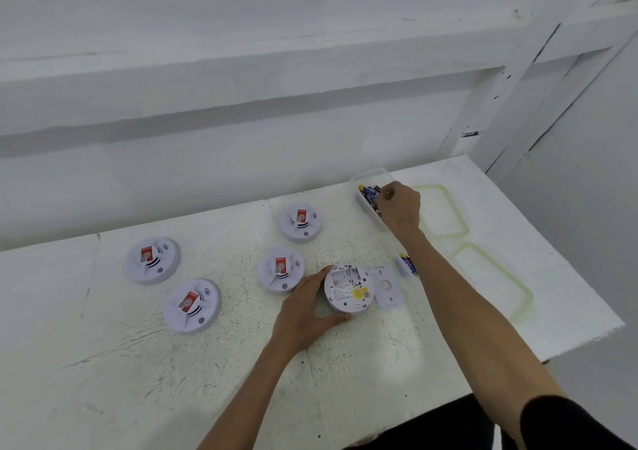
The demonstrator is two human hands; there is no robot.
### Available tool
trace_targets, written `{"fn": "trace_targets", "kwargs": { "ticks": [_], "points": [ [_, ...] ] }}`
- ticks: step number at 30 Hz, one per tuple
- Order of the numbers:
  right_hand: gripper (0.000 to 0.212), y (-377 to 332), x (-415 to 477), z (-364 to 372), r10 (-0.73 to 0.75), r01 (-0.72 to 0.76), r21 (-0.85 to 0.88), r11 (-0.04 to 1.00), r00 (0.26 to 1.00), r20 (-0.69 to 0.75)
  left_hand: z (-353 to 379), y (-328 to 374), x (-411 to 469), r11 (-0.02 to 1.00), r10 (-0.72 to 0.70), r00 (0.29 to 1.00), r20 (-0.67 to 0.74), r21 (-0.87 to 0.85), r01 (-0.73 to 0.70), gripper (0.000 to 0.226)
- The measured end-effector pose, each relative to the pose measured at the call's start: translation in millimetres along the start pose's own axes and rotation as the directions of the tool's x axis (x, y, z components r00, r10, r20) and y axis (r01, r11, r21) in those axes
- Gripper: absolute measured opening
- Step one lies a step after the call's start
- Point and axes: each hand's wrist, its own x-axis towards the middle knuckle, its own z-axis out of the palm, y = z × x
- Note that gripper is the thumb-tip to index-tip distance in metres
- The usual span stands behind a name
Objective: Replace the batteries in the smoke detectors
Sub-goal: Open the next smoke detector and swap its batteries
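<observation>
right hand (400, 208) | fingers (389, 191) partly hidden in battery box (371, 174) | open detector (348, 287) label too small to read

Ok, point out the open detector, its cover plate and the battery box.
Open detector (348, 289): head view, on its labelled back.
Cover plate (394, 290): head view, flat face beside the hole.
Battery box (369, 174): head view, far rim.

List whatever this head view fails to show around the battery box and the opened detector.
1. Head view: the right hand reaches into the clear box; its own back hides whether the fingertips pinch a battery.
2. Head view: the batteries beside the cover plate are partly hidden by the right forearm; count unclear.
3. Head view: the label on the opened detector, held by the left hand, is too small to read.
</observation>
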Motion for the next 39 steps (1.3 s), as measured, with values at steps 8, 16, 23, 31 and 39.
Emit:
{"fn": "trace_targets", "kwargs": {
  "ticks": [8,16,23,31,39],
  "points": [
    [0.015,-21,-69,-25,-0.098,0.115,0.231,0.966,0.992,-0.085,1,0,-1,1.000,0.028,1.000,-0.007,0.005,-0.028,0.098],
    [0.001,-11,-155,-20,-0.119,0.102,0.192,0.976,0.990,0.077,2,-2,-2,0.999,0.045,0.999,-0.031,-0.010,-0.045,0.098],
    [0.006,6,-176,-12,-0.083,0.075,0.069,0.995,0.990,0.114,3,-4,-2,0.998,0.063,0.997,-0.052,-0.020,-0.064,0.096],
    [0.016,10,-198,2,-0.177,0.179,-0.076,0.981,0.983,0.039,5,-6,-1,0.996,0.083,0.996,-0.040,-0.008,-0.083,0.094],
    [0.020,19,-217,14,-0.348,0.336,-0.331,0.882,0.937,0.022,6,-8,0,0.996,0.086,0.995,-0.050,0.001,-0.086,0.095]
  ]
}}
